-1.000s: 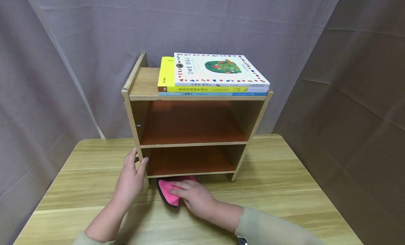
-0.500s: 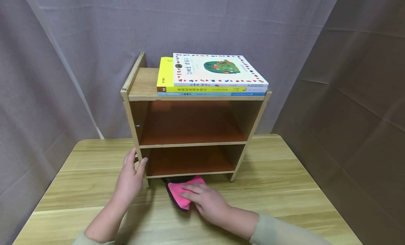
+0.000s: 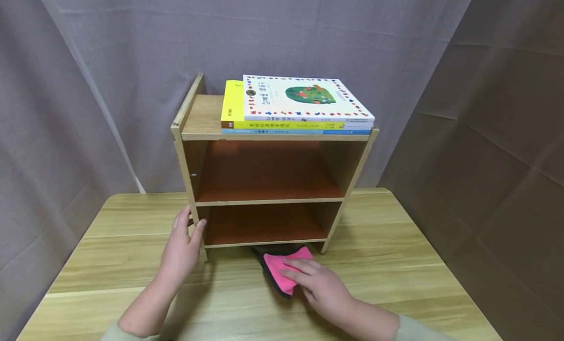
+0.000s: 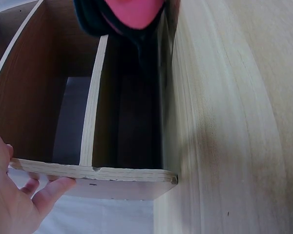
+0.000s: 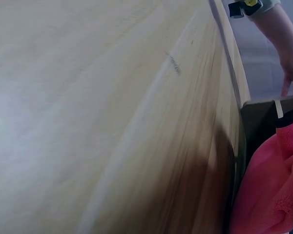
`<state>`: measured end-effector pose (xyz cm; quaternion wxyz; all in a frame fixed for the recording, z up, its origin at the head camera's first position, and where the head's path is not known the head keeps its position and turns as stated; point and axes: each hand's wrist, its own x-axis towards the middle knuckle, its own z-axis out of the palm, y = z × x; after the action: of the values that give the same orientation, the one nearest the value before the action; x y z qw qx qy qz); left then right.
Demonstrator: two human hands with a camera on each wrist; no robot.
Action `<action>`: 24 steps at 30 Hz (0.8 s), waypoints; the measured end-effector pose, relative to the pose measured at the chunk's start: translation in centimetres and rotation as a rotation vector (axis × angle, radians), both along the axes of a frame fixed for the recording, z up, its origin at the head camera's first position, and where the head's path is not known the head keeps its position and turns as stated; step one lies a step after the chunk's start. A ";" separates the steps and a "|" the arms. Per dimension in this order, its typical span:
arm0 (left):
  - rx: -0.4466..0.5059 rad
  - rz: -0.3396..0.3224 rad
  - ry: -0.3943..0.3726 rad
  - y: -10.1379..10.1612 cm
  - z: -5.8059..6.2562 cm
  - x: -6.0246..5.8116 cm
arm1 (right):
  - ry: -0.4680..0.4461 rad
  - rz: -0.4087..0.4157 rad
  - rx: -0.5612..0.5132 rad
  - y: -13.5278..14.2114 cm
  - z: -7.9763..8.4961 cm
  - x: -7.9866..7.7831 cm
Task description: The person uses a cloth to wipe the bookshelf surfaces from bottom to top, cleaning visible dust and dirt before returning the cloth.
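A small wooden bookshelf [image 3: 270, 202] stands on the table. My left hand [image 3: 181, 249] grips the lower part of its left side panel, thumb on the front edge and fingers around the outside. In the left wrist view that hand [image 4: 12, 197] holds the panel's edge. A pink cloth with dark edging [image 3: 276, 268] is in my right hand [image 3: 325, 288], at the front of the gap under the bottom shelf board. Part of the cloth's far side is hidden beneath that board. The right wrist view shows the cloth [image 5: 268, 187] bunched up, with little of the hand visible.
Several books [image 3: 304, 99] lie stacked on top of the bookshelf, a white one uppermost and a yellow one under it. The wooden table [image 3: 101, 262] extends to both sides. Grey curtains [image 3: 282, 33] hang behind and a brown-grey one [image 3: 493, 135] at the right.
My right hand has moved the pink cloth to the right along the bottom front of the bookshelf. The left hand has stayed on the side panel.
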<state>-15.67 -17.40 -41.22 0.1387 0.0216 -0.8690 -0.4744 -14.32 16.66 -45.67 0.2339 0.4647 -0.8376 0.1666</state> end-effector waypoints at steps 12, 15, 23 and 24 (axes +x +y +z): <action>-0.002 0.004 0.000 0.0 0.1 0.1 | 0.034 -0.135 -0.035 5.0 0.5 1.3; -0.003 0.004 0.000 0.0 0.0 0.1 | 0.027 -0.168 -0.044 6.3 0.7 1.5; -0.002 0.004 -0.001 0.0 0.0 0.0 | 0.030 -0.224 -0.069 9.1 0.9 2.5; -0.002 0.004 -0.001 0.0 0.0 0.0 | 0.028 -0.228 -0.069 9.5 0.9 2.6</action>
<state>-15.66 -17.38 -41.22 0.1393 0.0234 -0.8695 -0.4734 -11.69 26.11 -44.75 0.2786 0.3603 -0.8756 0.1610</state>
